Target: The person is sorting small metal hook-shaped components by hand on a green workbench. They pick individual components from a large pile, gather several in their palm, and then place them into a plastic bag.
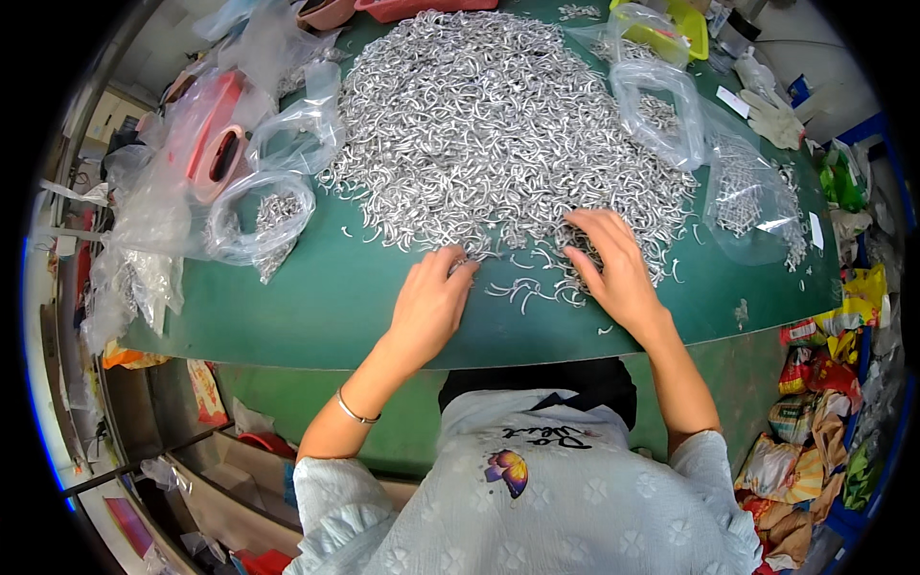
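Observation:
A large heap of small curved silvery metal pieces (470,125) covers the middle of the green table (268,326). My left hand (429,299) is at the heap's near edge, its fingers curled together. A bit of grey metal shows between its thumb and forefinger; how many pieces it holds is hidden. To the right, my right hand (618,273) rests over the heap's near right side, thumb and fingers apart, with pieces beneath and between them. Between the hands, a few loose metal pieces (522,289) lie scattered on the tabletop.
Clear plastic bags with rolled rims stand left (259,216) and right (661,110) of the heap, some holding metal pieces. Pink baskets (218,158) sit at the left and a yellow basket (685,29) at the far right. Colourful packages (795,412) crowd the floor at right.

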### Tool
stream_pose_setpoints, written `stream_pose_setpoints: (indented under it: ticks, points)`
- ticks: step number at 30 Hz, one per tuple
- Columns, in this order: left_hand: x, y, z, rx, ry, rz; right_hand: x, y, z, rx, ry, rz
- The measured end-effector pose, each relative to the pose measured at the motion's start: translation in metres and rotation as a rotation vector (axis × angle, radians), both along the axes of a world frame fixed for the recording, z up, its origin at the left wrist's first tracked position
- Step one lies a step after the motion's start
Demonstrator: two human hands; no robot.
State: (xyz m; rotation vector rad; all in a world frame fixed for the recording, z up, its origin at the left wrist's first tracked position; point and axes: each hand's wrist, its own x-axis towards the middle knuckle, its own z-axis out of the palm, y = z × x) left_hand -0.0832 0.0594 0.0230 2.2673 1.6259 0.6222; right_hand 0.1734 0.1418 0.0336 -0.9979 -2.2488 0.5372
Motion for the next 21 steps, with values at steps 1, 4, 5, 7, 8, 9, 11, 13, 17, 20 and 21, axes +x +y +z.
stream_pose_setpoints:
  ticks: [1, 4, 5, 7, 8, 9, 11, 13, 17, 20, 21]
  points:
    - [-0.001, 0.002, 0.001, 0.059, -0.001, 0.031, -0.007, 0.006, 0.001, 0.012, 0.023, 0.027]
    - [0.000, 0.014, 0.003, 0.141, -0.007, 0.107, -0.032, 0.023, 0.005, 0.168, -0.096, 0.019]
    - [0.000, 0.014, 0.001, 0.144, 0.030, 0.096, -0.038, 0.023, -0.001, 0.185, -0.169, 0.027]
    - [-0.002, 0.013, -0.003, 0.151, 0.106, 0.072, -0.048, 0.023, -0.015, 0.222, -0.313, 0.044]
    - [-0.004, 0.012, -0.003, 0.088, 0.043, 0.067, -0.048, 0.017, -0.014, 0.184, -0.380, 0.067]
    - [-0.007, 0.009, -0.004, 0.062, 0.033, 0.067, -0.047, 0.009, -0.014, 0.167, -0.384, 0.104]
    - [-0.011, 0.005, -0.001, 0.017, 0.014, 0.054, -0.039, -0.004, -0.006, 0.135, -0.393, 0.165]
    - [-0.013, -0.002, 0.005, 0.007, -0.021, 0.089, -0.032, -0.009, 0.002, 0.097, -0.408, 0.178]
    - [-0.027, -0.013, 0.000, 0.067, -0.208, 0.209, -0.027, -0.007, 0.002, 0.032, -0.233, 0.197]
    - [-0.031, -0.009, -0.001, 0.085, -0.433, 0.318, -0.054, 0.014, 0.002, 0.102, -0.068, 0.136]
    - [-0.032, -0.006, -0.001, 0.089, -0.514, 0.347, -0.067, 0.021, -0.001, 0.150, -0.083, 0.098]
